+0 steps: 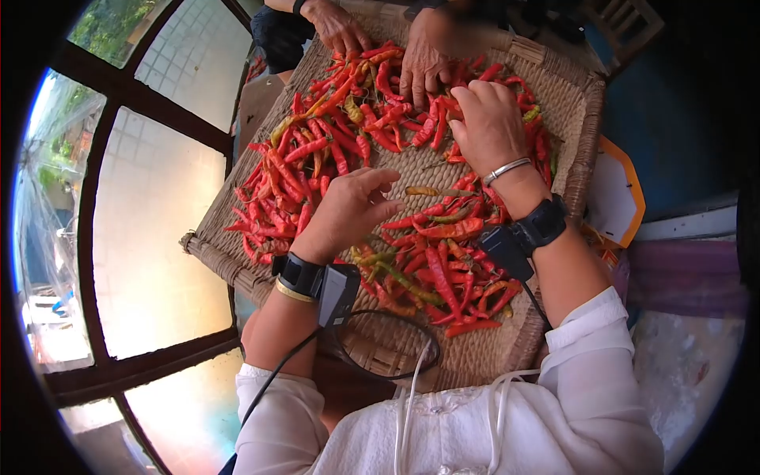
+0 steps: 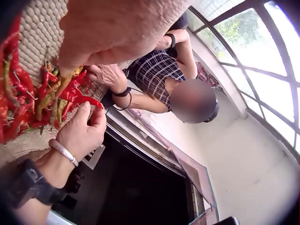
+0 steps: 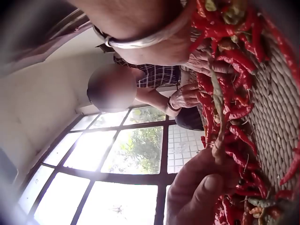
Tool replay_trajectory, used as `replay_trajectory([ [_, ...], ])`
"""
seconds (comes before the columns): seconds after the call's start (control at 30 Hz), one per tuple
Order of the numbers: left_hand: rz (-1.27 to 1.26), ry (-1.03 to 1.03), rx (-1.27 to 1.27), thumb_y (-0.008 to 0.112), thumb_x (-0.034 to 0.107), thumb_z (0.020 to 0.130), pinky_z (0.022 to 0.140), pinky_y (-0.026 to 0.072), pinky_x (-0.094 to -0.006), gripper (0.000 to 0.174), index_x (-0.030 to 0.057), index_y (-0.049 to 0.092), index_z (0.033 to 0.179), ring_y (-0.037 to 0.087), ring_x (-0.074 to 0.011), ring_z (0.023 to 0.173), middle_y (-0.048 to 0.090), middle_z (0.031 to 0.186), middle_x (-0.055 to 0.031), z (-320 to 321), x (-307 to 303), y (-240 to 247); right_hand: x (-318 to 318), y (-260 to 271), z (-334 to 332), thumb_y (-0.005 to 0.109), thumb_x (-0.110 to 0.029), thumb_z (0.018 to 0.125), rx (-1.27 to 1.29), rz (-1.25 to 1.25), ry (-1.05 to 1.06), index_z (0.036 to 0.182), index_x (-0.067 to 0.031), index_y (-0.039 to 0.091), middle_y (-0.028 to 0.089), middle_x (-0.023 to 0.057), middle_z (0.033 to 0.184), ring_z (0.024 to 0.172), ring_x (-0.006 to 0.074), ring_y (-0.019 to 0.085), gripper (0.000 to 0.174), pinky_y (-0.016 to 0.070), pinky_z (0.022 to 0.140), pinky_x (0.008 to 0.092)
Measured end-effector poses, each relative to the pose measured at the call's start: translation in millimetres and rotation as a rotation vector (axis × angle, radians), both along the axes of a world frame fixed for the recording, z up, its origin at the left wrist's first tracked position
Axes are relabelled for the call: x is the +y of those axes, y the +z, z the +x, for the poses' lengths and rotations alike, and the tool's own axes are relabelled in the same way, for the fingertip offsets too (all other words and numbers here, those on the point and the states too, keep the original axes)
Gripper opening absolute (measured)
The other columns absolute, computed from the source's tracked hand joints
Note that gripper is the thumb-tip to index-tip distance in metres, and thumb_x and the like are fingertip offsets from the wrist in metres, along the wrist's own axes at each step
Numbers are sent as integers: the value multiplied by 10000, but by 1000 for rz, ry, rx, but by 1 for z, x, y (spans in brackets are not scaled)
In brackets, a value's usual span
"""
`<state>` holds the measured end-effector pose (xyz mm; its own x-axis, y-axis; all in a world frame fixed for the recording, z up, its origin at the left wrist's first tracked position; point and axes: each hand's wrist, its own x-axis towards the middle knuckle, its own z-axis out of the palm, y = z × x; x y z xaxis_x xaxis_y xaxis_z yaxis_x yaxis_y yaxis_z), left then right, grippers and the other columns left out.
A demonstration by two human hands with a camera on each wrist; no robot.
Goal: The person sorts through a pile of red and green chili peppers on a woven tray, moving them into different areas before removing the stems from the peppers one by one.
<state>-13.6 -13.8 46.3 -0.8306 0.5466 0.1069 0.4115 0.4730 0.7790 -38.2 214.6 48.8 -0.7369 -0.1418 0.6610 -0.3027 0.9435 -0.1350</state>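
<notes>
Many red chili peppers (image 1: 273,182) lie heaped on a woven tray (image 1: 554,71). My right hand (image 1: 492,127), with a silver bangle, is over the heap's right side. In the left wrist view its thumb and forefinger pinch a red chili pepper (image 2: 89,100). My left hand (image 1: 348,210) hovers near the middle of the tray, thumb and fingers apart. Just beyond its fingertips is a thin yellow-brown chili pepper (image 1: 435,191). In the right wrist view this withered pepper (image 3: 218,105) extends away from the left hand (image 3: 201,190), overlapping the forefinger.
Across the tray, another person's two hands (image 1: 423,67) rest among the chilies. A nearer pile of chilies (image 1: 443,273) has some green ones. A black cable (image 1: 388,313) loops by the tray's near edge. Windows (image 1: 158,222) stand at the left, an orange-edged white object (image 1: 617,194) at the right.
</notes>
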Motion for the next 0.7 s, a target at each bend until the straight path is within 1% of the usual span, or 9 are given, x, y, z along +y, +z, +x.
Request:
replay_trajectory([
  [0.07,-133,-36,38,679,57,748,647,477,-282,299,8,584,1028,595,-187,717,582,835,-109,-4,1,-5,-6,0,8,701,-71,623,-96,-43,57,930,-52,582,530,93,908,924,286,497,330,416,826,391],
  [0.13,-187,1,70,679,62,735,643,479,-299,286,11,591,1002,598,-210,713,581,822,-107,-8,-7,-8,-15,-6,15,700,-86,631,-117,7,121,890,-62,584,531,82,889,916,277,500,285,412,829,388],
  [0.2,-328,43,196,667,84,733,648,478,-328,265,26,597,981,602,-256,728,587,831,-114,-10,-15,-11,-25,-19,21,583,-130,728,-242,123,281,743,-80,581,551,72,844,896,249,515,52,414,803,378],
  [0.23,-389,71,219,638,94,727,664,478,-367,246,53,609,968,597,-291,754,582,840,-114,-9,-16,-10,-30,-20,27,529,-122,747,-280,125,291,725,-84,602,562,71,824,884,244,525,85,412,804,373],
  [0.27,-392,70,219,638,94,727,664,478,-367,246,53,609,968,597,-291,754,582,840,-114,-7,-18,-10,-31,-22,28,529,-122,747,-280,122,291,725,-84,602,562,71,824,884,244,525,85,412,804,373],
  [0.33,-695,51,164,591,71,729,686,479,-384,250,91,624,975,590,-299,800,571,868,-105,-4,-23,-14,-33,-27,31,527,-119,754,-397,222,328,769,-83,620,573,67,848,890,239,528,101,421,804,371],
  [0.47,-706,2,248,546,37,719,702,480,-384,270,117,637,960,586,-287,831,547,919,-94,-5,-27,-24,-33,-25,34,522,-118,760,-447,264,327,795,-81,632,582,68,867,903,238,533,121,433,803,370],
  [0.57,-670,-33,285,523,22,720,709,478,-375,279,124,644,950,584,-283,848,530,967,-89,-4,-28,-25,-35,-34,36,588,-116,715,-389,213,361,719,-87,574,540,57,805,860,241,518,32,440,783,376],
  [0.7,-727,-50,338,543,53,712,687,481,-378,152,95,622,835,587,-277,812,524,963,-87,-8,-26,-27,-38,-38,38,572,-114,718,-421,231,387,717,-91,573,542,56,820,865,243,518,23,447,775,374],
])
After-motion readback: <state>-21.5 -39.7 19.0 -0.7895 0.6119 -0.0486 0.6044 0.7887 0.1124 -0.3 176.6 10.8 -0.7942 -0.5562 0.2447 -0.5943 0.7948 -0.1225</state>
